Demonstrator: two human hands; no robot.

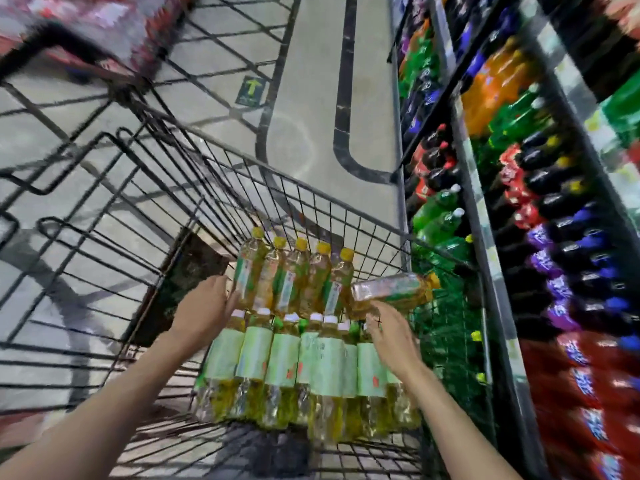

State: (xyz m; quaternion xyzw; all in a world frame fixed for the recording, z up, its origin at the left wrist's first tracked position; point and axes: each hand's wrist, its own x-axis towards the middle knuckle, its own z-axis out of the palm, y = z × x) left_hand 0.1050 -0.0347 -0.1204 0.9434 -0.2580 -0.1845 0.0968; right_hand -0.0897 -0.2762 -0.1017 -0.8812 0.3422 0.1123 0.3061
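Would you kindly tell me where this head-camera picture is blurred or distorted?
Head view: the shelf bottles on the right and the red packs at top left smear with motion blur; the wires of the cart bow from wide-angle distortion; the green-labelled bottles are sharper, their print unreadable.

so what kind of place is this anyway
Most likely a supermarket drinks aisle: a wire shopping cart holds rows of amber drink bottles, and shelves on the right are packed with soft drink bottles. A green arrow sticker marks the floor.
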